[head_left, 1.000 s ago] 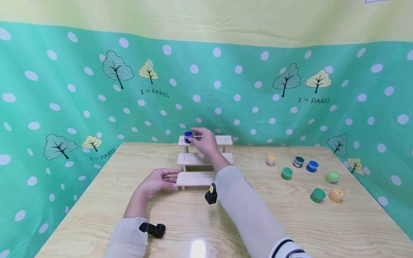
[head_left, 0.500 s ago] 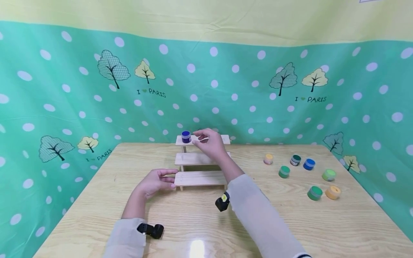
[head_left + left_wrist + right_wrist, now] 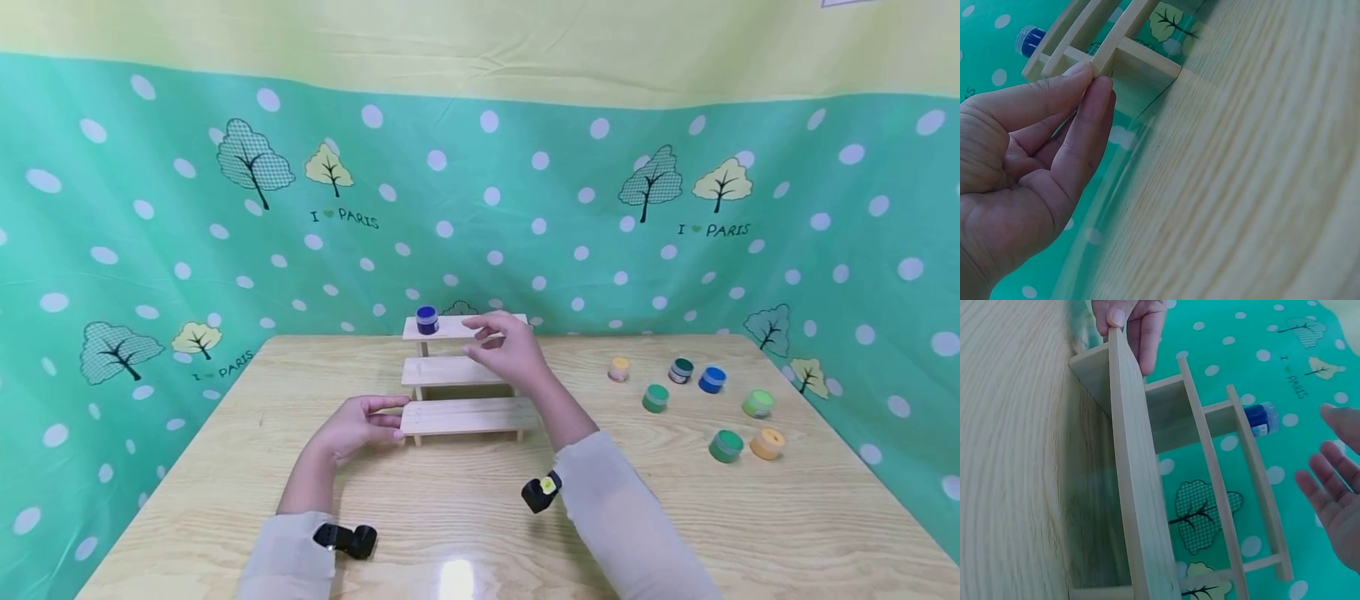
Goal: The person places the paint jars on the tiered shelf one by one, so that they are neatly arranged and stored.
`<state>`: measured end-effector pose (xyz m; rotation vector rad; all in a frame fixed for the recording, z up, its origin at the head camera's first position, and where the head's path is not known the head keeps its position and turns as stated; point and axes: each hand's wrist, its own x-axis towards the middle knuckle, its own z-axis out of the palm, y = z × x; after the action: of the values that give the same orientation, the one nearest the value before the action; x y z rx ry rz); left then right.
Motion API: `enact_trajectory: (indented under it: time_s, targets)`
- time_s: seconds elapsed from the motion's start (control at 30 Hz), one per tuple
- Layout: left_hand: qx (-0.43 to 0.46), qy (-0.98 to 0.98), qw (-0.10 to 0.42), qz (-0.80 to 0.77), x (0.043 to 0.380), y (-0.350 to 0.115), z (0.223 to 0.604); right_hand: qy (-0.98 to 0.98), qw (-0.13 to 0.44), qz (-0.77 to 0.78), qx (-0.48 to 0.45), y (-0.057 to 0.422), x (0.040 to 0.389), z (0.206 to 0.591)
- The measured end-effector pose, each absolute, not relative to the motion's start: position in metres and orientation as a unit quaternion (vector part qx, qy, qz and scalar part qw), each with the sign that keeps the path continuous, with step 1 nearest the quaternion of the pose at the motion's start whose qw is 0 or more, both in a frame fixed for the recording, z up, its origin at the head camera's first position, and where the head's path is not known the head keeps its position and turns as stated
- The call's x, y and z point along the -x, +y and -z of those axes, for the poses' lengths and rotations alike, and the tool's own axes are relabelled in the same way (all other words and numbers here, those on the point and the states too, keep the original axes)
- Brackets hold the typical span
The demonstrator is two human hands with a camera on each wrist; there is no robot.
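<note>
A small three-step wooden display stand [image 3: 468,417] stands toward the back of the table. My left hand [image 3: 360,429] holds the left end of its lowest step, thumb and fingertips pinching the board's corner in the left wrist view. On the left part of the top step sits a dark blue paint jar [image 3: 427,320], upright with its lid on. My right hand [image 3: 510,354] hovers in front of the upper steps, right of the jar, with relaxed fingers. Nothing is between those fingers [image 3: 1329,478] in the right wrist view, where they are apart from the stand.
Several lidded paint jars stand on the table's right side, among them a light orange jar [image 3: 618,369], a blue jar [image 3: 712,380], a dark green jar [image 3: 681,371] and a light green jar [image 3: 758,404]. A dotted green curtain [image 3: 570,200] hangs behind the table.
My right hand has let go of the dark blue jar and drawn back to the right and slightly down. The jar stays on the top step; my left hand keeps its hold.
</note>
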<state>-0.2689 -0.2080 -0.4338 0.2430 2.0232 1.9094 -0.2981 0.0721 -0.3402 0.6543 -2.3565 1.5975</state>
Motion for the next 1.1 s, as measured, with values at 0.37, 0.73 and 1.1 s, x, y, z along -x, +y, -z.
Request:
enact_trajectory:
  time_s: [0.37,0.73,1.1]
  targets:
    - [-0.092,0.722,0.172,-0.663,0.268,-0.207,0.434,-0.785,0.157,-0.531,-0.277,0.1,0.274,0.34]
    - [-0.083,0.719,0.173,-0.668,0.267,-0.208,0.433,-0.776,0.171,-0.528,-0.3,0.123,0.251,0.345]
    - [-0.078,0.72,0.171,-0.668,0.267,-0.207,0.433,-0.792,0.202,-0.496,-0.292,0.143,0.22,0.337]
